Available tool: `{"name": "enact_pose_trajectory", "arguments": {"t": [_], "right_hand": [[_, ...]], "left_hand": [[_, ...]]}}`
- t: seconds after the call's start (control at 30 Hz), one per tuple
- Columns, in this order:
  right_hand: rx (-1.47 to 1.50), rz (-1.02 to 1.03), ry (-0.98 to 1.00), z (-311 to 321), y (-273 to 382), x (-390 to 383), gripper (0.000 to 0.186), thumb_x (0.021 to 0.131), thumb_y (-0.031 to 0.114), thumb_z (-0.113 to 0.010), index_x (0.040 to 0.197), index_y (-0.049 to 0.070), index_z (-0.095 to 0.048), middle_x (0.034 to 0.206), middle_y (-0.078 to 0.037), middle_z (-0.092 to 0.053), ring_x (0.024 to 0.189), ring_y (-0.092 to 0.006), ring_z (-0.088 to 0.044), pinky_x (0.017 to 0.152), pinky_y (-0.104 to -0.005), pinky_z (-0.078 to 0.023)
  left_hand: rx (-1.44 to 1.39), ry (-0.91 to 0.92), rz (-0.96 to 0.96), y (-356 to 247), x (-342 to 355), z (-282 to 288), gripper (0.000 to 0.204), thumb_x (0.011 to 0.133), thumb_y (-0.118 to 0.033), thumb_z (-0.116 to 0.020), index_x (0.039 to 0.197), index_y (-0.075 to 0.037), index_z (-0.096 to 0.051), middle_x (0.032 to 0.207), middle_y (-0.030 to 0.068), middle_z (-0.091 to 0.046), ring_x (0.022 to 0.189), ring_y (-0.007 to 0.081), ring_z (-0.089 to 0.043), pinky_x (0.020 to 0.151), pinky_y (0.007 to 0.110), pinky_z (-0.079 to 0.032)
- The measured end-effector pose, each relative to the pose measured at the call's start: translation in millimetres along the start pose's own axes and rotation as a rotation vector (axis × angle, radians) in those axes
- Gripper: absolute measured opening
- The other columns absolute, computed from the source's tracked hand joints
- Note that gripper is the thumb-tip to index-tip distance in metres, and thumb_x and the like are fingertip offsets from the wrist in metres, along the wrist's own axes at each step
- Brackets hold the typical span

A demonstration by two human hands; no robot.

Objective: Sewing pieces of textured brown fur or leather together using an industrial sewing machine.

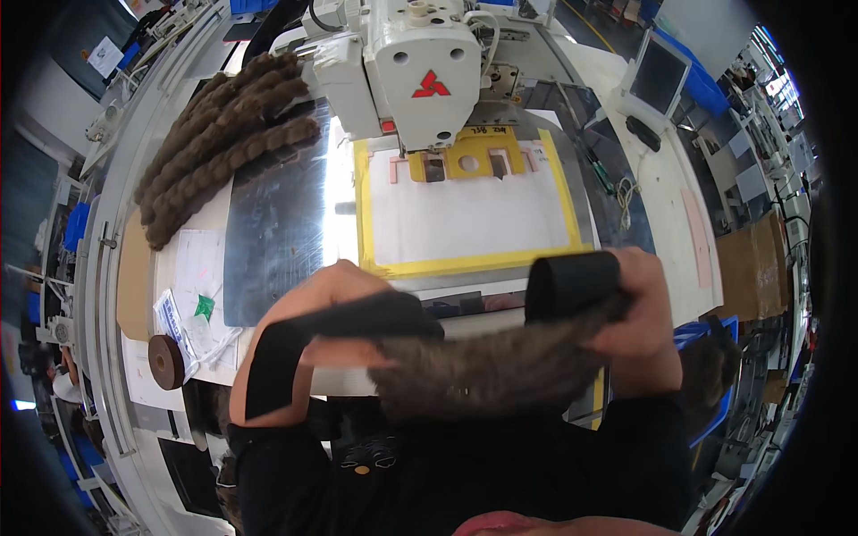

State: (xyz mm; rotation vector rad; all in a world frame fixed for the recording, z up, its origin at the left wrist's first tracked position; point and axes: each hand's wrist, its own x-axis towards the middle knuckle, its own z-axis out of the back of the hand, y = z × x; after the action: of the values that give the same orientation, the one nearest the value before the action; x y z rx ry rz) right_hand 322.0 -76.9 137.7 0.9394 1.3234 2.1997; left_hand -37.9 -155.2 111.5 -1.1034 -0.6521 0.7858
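Close to my body, in front of the machine, I hold a brown furry piece (487, 366) stretched between both hands. Wide black straps hang from its two ends. My left hand (344, 290) is closed on the left end, and a black strap (277, 362) drapes across its wrist and forearm. At the other end my right hand (645, 308) grips the piece, beside a curled black strap (572, 279). Motion blurs the fur and the left fingers. Beyond them is a white sewing machine (420, 76) over a white sheet with a yellow taped border (474, 265).
Brown fluffy strips (232, 134) lie piled at the left. Nearer are a roll of brown tape (165, 362) and plastic packets (198, 326). A screen (659, 76) and green-handled tool (601, 177) sit at the right. A blue bin (728, 335) holding brown fur stands low right.
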Motion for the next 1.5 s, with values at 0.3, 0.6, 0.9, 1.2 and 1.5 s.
{"name": "enact_pose_trajectory", "arguments": {"t": [0.3,0.6,0.9,1.2,1.5], "right_hand": [[0.15,-0.461,0.115,-10.5,-120.8,8.7,0.055,0.079,-0.001,-0.073,0.133,-0.001,-0.064,0.115,-0.006,-0.072,0.106,-0.012,-0.065,0.097,-0.0292,-0.05],[0.137,-0.508,0.003,-3.8,-132.7,31.0,0.02,0.093,0.015,-0.078,0.106,0.001,-0.073,0.088,0.002,-0.067,0.078,-0.0035,-0.057,0.072,-0.0237,-0.047],[0.373,-0.496,-0.3,10.5,-157.4,35.4,0.008,0.097,0.01,-0.073,0.101,0.003,-0.071,0.091,0.001,-0.07,0.083,-0.0058,-0.062,0.078,-0.0236,-0.049],[-0.244,-0.73,-0.426,47.9,-186.6,59.3,0.009,0.097,0.008,-0.07,0.09,0.004,-0.066,0.072,-0.001,-0.063,0.06,-0.0088,-0.06,0.049,-0.0248,-0.046],[-0.116,-0.617,-0.476,65.0,-216.0,112.6,0.019,0.099,0.022,-0.072,0.099,0.003,-0.069,0.077,0.001,-0.064,0.064,-0.0089,-0.057,0.053,-0.027,-0.042]], "left_hand": [[-0.441,-0.516,0.648,104.6,58.9,-20.0,0.034,0.097,-0.038,-0.077,0.096,-0.005,-0.074,0.093,-0.0003,-0.069,0.086,0.0087,-0.06,0.077,0.028,-0.05],[-0.407,-0.586,0.604,108.8,108.8,-5.4,0.027,0.098,-0.028,-0.076,0.096,-0.001,-0.074,0.083,0.003,-0.07,0.073,0.0107,-0.061,0.069,0.028,-0.051],[-0.312,-0.85,0.466,125.4,101.4,29.7,0.021,0.098,-0.022,-0.073,0.092,-0.002,-0.074,0.077,0.0008,-0.067,0.066,0.0094,-0.056,0.062,0.028,-0.045],[0.137,-0.727,0.624,144.1,127.7,63.7,0.019,0.096,-0.014,-0.072,0.094,0.005,-0.07,0.074,0.0069,-0.065,0.06,0.0137,-0.059,0.053,0.03,-0.044],[-0.222,-1.005,0.425,160.6,158.6,86.4,0.016,0.097,-0.008,-0.065,0.111,-0.001,-0.064,0.091,0.0053,-0.063,0.07,0.0123,-0.057,0.06,0.026,-0.046]]}}
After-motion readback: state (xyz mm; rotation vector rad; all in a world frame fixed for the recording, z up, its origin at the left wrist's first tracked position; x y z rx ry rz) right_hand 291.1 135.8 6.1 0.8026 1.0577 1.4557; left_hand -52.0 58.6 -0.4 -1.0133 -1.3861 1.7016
